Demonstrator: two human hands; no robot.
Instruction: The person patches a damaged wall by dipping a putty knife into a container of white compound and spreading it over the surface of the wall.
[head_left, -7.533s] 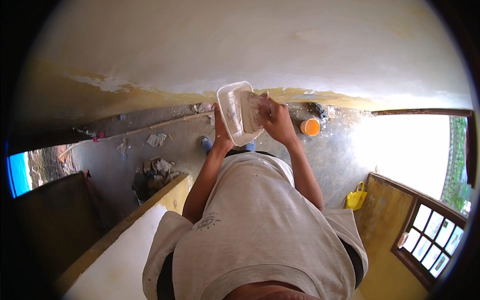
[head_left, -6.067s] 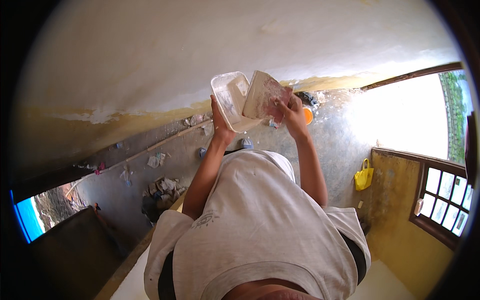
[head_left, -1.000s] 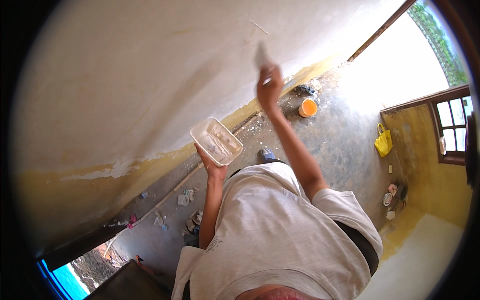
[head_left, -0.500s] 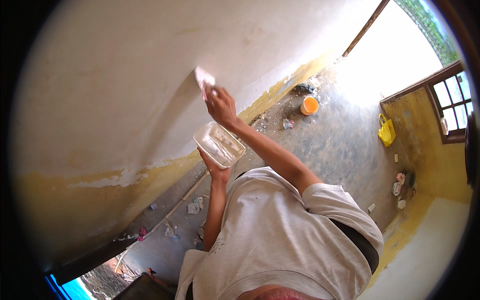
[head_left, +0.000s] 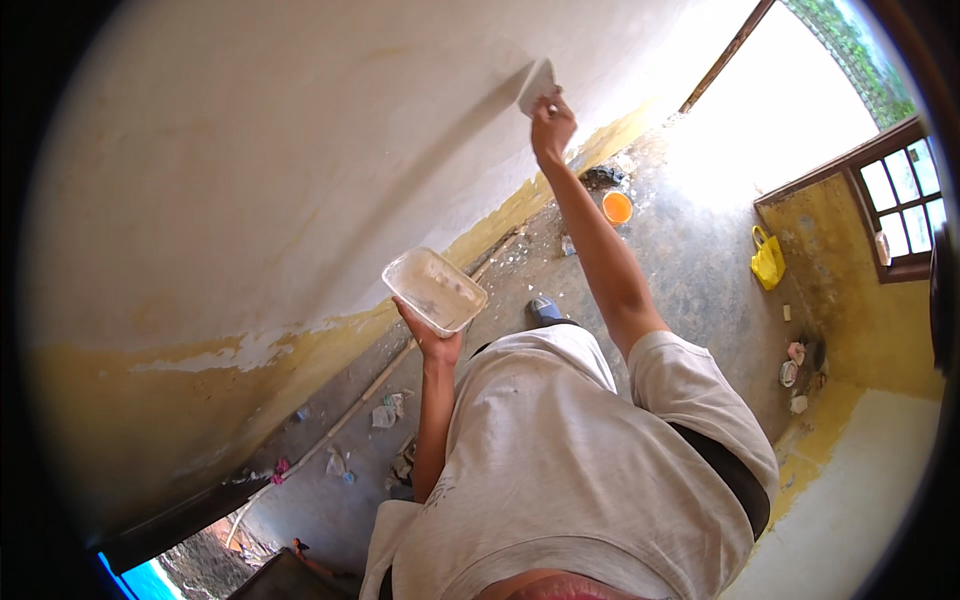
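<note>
My right hand (head_left: 552, 128) reaches far out to the wall with its fingers closed around a putty knife (head_left: 537, 86). The wide, pale blade lies against the whitish wall (head_left: 250, 150), and a long shadow trails from it. At chest height my left hand (head_left: 430, 338) grips a shallow clear plastic tub (head_left: 432, 290) from below and at its near side. A thin smear of whitish paste coats the inside of the tub. Below the pale coat, the wall shows a yellow band (head_left: 170, 400) with a ragged, peeling edge.
A long pole (head_left: 370, 390) lies along the wall's foot, among scraps of litter. Farther off stand an orange bucket (head_left: 617, 208) and a dark bundle (head_left: 603, 178). A yellow bag (head_left: 768, 258) rests by the right wall, under a barred window (head_left: 905, 190). Bright light fills the doorway.
My right hand has swept the putty knife away along the wall, up and to the right, and my arm is straighter. The tub stays nearly in place. A shoe has come into sight.
</note>
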